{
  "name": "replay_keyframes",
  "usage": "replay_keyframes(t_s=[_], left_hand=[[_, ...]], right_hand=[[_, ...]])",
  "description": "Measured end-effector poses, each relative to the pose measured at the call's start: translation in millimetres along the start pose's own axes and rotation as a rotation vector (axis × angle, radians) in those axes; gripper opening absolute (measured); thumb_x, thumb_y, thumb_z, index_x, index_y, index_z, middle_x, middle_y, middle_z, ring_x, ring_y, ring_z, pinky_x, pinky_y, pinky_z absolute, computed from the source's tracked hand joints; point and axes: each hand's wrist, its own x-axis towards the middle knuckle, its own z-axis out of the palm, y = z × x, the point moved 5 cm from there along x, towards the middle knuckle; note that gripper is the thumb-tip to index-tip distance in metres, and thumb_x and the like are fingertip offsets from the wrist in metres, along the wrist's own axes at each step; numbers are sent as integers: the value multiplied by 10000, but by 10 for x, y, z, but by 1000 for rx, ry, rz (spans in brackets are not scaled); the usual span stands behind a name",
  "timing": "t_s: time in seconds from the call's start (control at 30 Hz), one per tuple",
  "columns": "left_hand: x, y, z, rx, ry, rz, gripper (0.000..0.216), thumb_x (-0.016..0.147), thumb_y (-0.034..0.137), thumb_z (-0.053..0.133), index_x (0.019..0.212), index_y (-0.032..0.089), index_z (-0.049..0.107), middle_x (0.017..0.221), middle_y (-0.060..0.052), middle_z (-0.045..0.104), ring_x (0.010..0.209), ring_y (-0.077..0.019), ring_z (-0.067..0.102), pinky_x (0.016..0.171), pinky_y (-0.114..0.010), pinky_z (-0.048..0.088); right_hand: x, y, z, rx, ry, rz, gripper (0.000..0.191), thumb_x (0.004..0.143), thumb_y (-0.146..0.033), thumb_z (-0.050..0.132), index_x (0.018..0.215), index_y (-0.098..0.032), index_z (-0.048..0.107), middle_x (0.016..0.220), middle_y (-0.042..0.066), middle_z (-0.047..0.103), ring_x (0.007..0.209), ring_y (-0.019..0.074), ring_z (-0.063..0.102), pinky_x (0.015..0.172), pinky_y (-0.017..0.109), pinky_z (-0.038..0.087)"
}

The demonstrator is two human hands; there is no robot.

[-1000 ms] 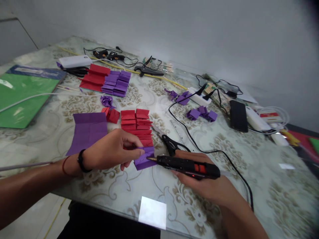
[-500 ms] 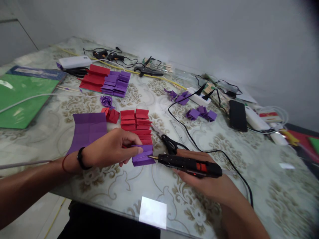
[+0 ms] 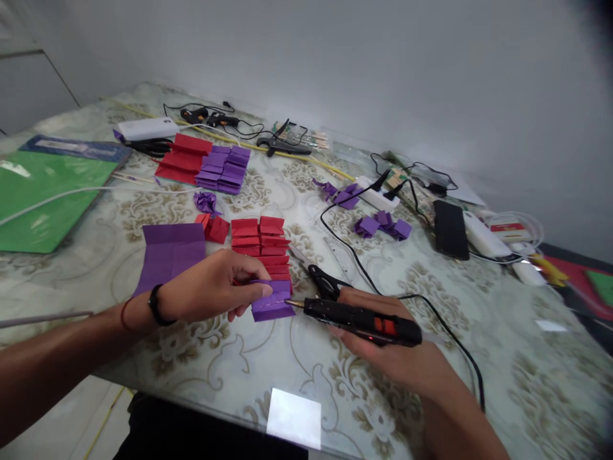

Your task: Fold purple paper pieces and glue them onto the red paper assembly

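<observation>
Between the thumb and fingers of my left hand (image 3: 215, 287) is a small folded piece of purple paper (image 3: 275, 310). A thin shiny line of glue runs across it. My right hand (image 3: 387, 345) grips a black glue gun (image 3: 359, 319) with an orange-red patch on its body. Its metal tip is at the right end of the glue line. Just behind the held piece lie folded red paper pieces (image 3: 261, 241). Black-handled scissors (image 3: 323, 278) rest by my right hand, and a larger creased purple sheet (image 3: 172, 252) is partly behind my left wrist.
The glue gun's black cord (image 3: 352, 246) loops to a white power strip (image 3: 378, 193). A black phone (image 3: 451, 230) and a white power bank (image 3: 486, 235) lie right. Green sheets (image 3: 43, 198) are at left, folded purple paper (image 3: 225, 168) at the back, pliers-like clamp (image 3: 282, 145) beyond.
The glue gun's tip stays near the right edge of the purple piece, with both hands almost unmoved. The whole view has shifted slightly.
</observation>
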Motion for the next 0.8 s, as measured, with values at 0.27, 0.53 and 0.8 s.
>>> replay_keyframes(t_s=[0.27,0.53,0.8], left_hand=[[-5,3,-17,-23,18,-4,225,942,331,627,804,156,654,550,37,612,452,-79,554,484,-168,433],[15,-27,5,25,65,-22,194,908,298,633,768,165,656,503,35,606,421,-87,557,433,-158,414],[-2,-24,-35,70,102,-17,196,926,298,636,780,168,653,549,30,645,445,-89,591,455,-162,431]], right_hand=[[-11,-43,3,42,35,-116,128,934,-210,681,817,-221,631,775,13,632,673,162,579,615,289,476],[-56,-134,33,-136,30,-259,64,923,-186,619,908,-225,570,852,63,634,776,222,600,689,346,483],[-82,126,-71,-255,118,0,30,972,-241,594,985,-237,567,868,34,638,730,194,619,659,297,459]])
